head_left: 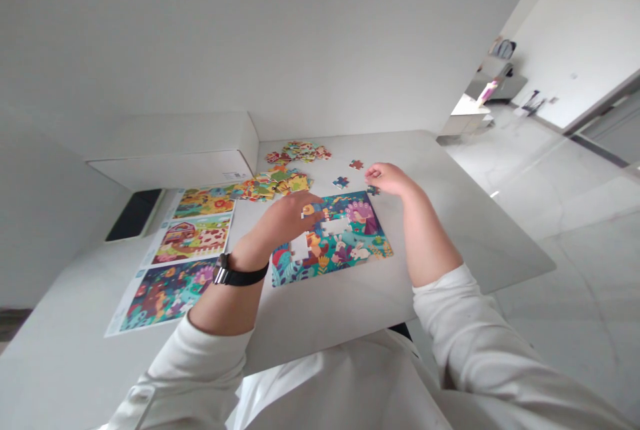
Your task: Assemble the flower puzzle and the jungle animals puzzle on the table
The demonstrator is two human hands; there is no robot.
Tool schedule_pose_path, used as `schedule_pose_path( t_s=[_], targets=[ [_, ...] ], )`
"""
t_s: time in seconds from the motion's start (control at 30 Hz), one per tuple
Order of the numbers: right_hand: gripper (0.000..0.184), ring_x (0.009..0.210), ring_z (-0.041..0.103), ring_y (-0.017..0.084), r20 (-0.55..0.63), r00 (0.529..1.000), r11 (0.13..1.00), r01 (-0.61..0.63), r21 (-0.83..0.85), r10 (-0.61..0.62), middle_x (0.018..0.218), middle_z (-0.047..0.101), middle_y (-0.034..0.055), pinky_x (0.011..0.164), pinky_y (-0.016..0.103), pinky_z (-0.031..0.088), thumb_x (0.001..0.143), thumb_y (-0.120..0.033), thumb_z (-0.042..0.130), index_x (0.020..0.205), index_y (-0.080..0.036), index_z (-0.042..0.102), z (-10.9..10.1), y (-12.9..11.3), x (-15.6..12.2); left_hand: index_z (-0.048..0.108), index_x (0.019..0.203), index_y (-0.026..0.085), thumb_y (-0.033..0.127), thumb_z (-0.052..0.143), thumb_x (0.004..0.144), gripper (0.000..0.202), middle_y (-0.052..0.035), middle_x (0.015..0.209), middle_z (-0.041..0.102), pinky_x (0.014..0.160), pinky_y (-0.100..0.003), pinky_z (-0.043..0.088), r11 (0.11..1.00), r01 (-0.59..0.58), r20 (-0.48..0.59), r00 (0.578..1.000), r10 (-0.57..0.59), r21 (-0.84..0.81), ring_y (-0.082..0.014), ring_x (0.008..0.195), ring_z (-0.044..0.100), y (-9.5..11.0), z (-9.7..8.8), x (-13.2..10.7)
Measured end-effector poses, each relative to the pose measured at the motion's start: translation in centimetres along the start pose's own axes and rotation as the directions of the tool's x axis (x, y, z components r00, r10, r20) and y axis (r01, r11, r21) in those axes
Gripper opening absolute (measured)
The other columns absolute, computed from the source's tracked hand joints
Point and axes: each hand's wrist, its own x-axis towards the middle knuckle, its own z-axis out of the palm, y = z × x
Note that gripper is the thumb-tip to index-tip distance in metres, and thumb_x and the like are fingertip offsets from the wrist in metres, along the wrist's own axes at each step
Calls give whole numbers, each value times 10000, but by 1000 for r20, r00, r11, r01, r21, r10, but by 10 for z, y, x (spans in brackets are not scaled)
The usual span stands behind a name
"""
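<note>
A partly assembled jigsaw puzzle [345,255] with rabbits, a fox and a peacock lies on the table, with gaps near its middle and left. Over its upper left part rests my left hand [295,217], fingers stretched out and apart, hiding the corner underneath. My right hand [387,179] is just beyond the puzzle's upper right corner, its fingers curled and closed on a dark puzzle piece [373,190]. Left of that hand lie a loose blue piece [341,182] and a reddish piece [356,165], both apart from the puzzle.
Heaps of puzzle pieces [295,183] lie at the back against the wall. A white box [175,163] stands back left, with a phone [135,215] in front. A printed picture sheet [185,243] shows three scenes. The table's right edge borders a marble floor [565,197].
</note>
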Motion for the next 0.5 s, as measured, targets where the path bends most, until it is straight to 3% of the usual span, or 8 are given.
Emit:
schedule_pose_path(
  t_s=[0.1,0.17,0.27,0.37,0.5],
  targets=[
    [180,874,750,177,-157,969,977,-204,-63,193,1091,832,103,823,272,542,970,-223,756,1132,-169,815,-30,38,-1,789,1279,269,587,562,1041,458,-85,1292,795,1103,-390,573,999,43,-56,997,-45,-26,-289,1218,743,-5,-8,-1],
    [169,840,751,208,-171,920,918,-375,-132,351,1027,828,121,789,304,544,944,-235,783,1089,-160,825,-46,65,-3,787,1282,270,607,578,1030,470,-87,1275,801,1088,-393,579,997,66,-68,995,-67,-27,-288,1187,754,-10,-11,-1],
    [245,867,762,231,-221,850,827,-520,-212,478,1023,824,126,788,312,551,856,-233,874,1090,-173,831,-58,99,-6,782,1287,268,609,606,1013,471,-83,1287,801,1073,-391,586,997,77,-76,994,-79,-30,-283,1174,758,-14,-15,-2],
    [309,798,753,219,-162,822,782,-570,-253,546,964,823,110,739,306,562,823,-235,900,1119,-175,835,-54,116,-7,780,1285,256,588,628,1001,462,-82,1300,800,1054,-390,596,996,89,-73,993,-91,-30,-281,1160,763,-14,-17,-2],
    [319,787,752,205,-67,862,806,-495,-324,503,963,832,66,714,293,568,808,-230,897,1123,-229,853,-42,115,-6,776,1299,245,586,635,996,478,-89,1301,801,1059,-399,592,995,96,-60,993,-97,-16,-291,1164,765,-14,-16,-2]
  ],
)
